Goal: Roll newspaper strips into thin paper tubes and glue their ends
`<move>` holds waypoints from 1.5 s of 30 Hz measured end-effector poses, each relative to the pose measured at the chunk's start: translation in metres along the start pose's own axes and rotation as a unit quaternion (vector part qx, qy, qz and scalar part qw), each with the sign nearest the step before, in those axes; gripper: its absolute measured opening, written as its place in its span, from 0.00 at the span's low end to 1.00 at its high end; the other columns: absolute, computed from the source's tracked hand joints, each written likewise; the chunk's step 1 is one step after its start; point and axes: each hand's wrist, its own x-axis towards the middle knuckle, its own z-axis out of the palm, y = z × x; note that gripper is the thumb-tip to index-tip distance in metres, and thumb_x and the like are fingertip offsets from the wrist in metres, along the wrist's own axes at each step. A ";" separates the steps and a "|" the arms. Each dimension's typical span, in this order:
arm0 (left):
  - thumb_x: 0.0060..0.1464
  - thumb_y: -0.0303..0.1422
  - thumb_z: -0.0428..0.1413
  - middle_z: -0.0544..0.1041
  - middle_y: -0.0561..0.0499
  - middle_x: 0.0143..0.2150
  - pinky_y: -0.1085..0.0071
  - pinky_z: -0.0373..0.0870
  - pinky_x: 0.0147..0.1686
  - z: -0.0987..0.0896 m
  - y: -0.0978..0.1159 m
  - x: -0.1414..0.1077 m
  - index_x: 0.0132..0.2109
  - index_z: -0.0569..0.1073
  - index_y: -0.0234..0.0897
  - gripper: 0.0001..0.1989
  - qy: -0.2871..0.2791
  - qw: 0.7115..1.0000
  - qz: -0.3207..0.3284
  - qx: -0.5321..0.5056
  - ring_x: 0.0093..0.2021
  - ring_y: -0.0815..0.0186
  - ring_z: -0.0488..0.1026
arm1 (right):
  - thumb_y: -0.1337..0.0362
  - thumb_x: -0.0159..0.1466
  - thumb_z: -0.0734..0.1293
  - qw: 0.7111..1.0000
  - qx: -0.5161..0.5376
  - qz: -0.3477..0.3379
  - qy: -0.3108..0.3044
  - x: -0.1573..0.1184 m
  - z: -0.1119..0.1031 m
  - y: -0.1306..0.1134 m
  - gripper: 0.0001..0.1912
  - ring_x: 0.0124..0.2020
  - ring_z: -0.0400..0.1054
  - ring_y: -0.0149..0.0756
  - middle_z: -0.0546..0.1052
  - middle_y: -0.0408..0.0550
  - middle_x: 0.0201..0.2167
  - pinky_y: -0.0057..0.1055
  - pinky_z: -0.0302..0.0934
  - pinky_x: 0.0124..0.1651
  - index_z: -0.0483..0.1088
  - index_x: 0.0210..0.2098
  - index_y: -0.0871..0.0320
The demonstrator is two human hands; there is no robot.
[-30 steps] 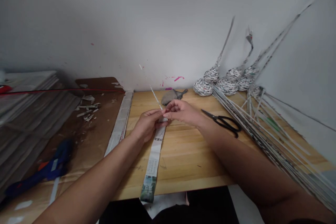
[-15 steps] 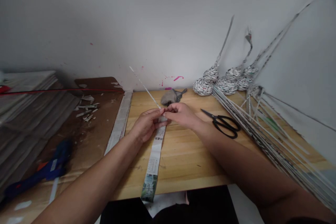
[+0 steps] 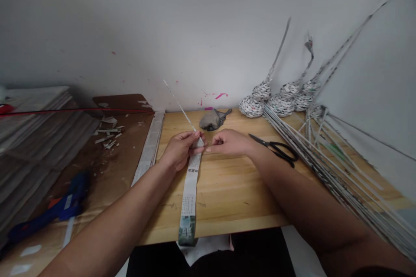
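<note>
A long strip of newspaper (image 3: pixel 191 179) hangs down over the front edge of the table; its lower end is printed dark green. From its upper end a thin rolled paper stick (image 3: pixel 180 107) slants up to the left. My left hand (image 3: pixel 183 149) is closed on the strip where flat paper meets the stick, thumb on top. Just right of the strip is my right hand (image 3: pixel 229 142), its fingers curled and thumb tip near the paper's edge, with nothing visible in them. Behind the hands lies a grey cloth-like bundle (image 3: pixel 210 120). Black-handled scissors (image 3: pixel 276 147) rest to the right.
Woven paper gourd shapes (image 3: pixel 251 106) stand against the wall, with a bundle of paper sticks (image 3: pixel 302 160) running toward me. At left are a blue glue gun (image 3: pixel 69 201), paper scraps (image 3: pixel 110 134) and stacked paper (image 3: pixel 39 130). Flat strips (image 3: pixel 151 145) lie along the table's left edge.
My right hand has moved slightly right, off the rolled part of the strip. The left hand keeps its grip, and the strip's lower end has shifted a little and curls under.
</note>
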 end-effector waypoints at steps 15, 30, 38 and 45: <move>0.47 0.43 0.64 0.79 0.47 0.33 0.67 0.73 0.39 0.007 -0.006 -0.014 0.35 0.80 0.34 0.15 -0.169 0.972 -0.030 0.159 0.36 0.65 0.75 | 0.51 0.59 0.70 0.914 0.403 -0.037 0.021 0.005 0.007 -0.001 0.20 0.20 0.56 0.24 0.67 0.38 0.18 0.24 0.47 0.23 0.78 0.40 0.61; 0.51 0.39 0.62 0.80 0.44 0.34 0.68 0.74 0.39 0.010 -0.006 -0.016 0.35 0.80 0.33 0.12 -0.160 0.966 -0.012 0.204 0.36 0.65 0.76 | 0.50 0.51 0.74 0.938 0.333 -0.027 0.087 0.004 0.004 -0.010 0.19 0.20 0.53 0.24 0.65 0.37 0.18 0.25 0.44 0.22 0.75 0.28 0.62; 0.50 0.40 0.62 0.80 0.46 0.34 0.68 0.74 0.39 0.010 -0.008 -0.017 0.34 0.80 0.34 0.12 -0.170 0.964 -0.015 0.206 0.35 0.66 0.76 | 0.52 0.50 0.75 0.920 0.373 -0.025 0.117 0.005 0.005 -0.010 0.18 0.19 0.53 0.23 0.65 0.37 0.18 0.24 0.44 0.20 0.69 0.24 0.60; 0.50 0.40 0.62 0.80 0.46 0.33 0.68 0.74 0.38 0.009 -0.008 -0.017 0.33 0.80 0.34 0.12 -0.167 0.967 -0.016 0.192 0.35 0.66 0.75 | 0.51 0.54 0.72 0.929 0.369 -0.024 -0.003 0.003 -0.001 -0.005 0.20 0.18 0.54 0.23 0.68 0.39 0.19 0.24 0.44 0.20 0.75 0.35 0.63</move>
